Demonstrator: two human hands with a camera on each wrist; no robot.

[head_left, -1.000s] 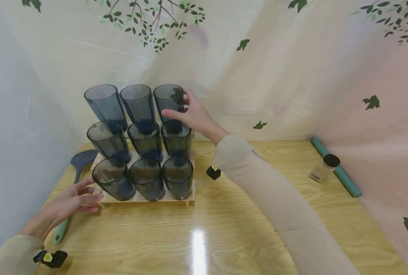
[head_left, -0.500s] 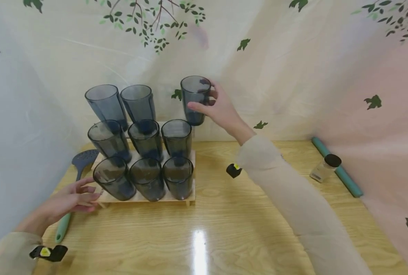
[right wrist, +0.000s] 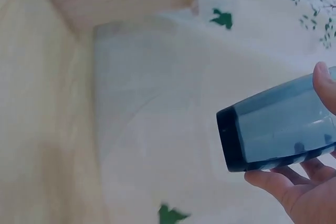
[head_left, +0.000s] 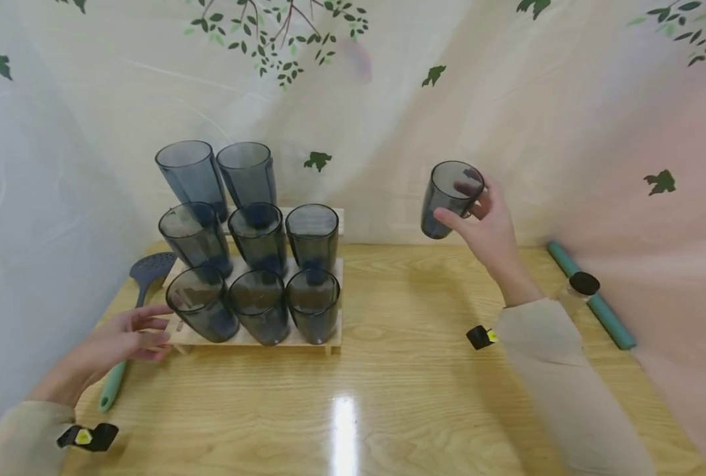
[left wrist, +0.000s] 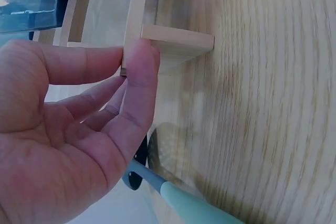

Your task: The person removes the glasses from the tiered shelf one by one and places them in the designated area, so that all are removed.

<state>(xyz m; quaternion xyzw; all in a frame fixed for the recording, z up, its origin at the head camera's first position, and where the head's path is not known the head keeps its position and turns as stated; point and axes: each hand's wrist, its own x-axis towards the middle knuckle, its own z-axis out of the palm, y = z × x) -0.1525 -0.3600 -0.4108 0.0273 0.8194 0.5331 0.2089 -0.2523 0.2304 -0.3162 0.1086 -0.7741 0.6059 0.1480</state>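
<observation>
My right hand grips a dark, see-through drinking glass in the air above the table, right of the rack; the glass leans a little. The right wrist view shows the thumb on one side of this glass and fingers on the other. With thumb and fingers, my left hand pinches the front left corner of a tiered wooden rack; the left wrist view shows the rack's edge between them. Matching glasses fill the rack's front and middle tiers. Two glasses stand on the top tier, at its left and middle.
A slotted turner with a green handle lies left of the rack, partly behind my left hand. At the right, a clear jar with a black lid stands by a green rod. A patterned cloth hangs behind the wooden table.
My right hand has lifted a glass from the right end of the top tier and carried it rightward. The left hand stays at the rack's corner.
</observation>
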